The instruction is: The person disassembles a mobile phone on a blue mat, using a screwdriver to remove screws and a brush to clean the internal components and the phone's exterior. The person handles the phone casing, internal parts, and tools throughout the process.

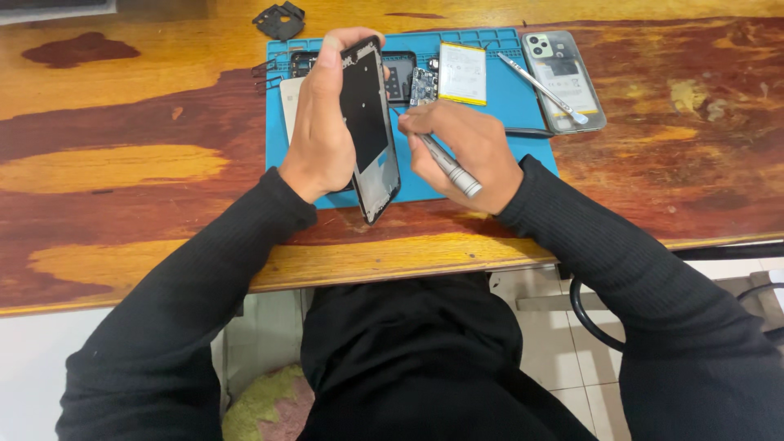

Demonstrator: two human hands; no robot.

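My left hand (320, 131) grips a stripped black phone frame (369, 122), holding it tilted on edge above the blue work mat (514, 98). My right hand (469, 151) holds a slim silver screwdriver (449, 167), its tip pointing at the right edge of the frame. Both sleeves are black.
On the mat lie a white phone battery (462, 73), a small circuit board (423, 86), a black part (400, 73) and metal tweezers (543, 88). A grey phone back cover (563, 82) lies at the mat's right edge. A black plastic piece (279, 20) sits on the wooden table (122, 163).
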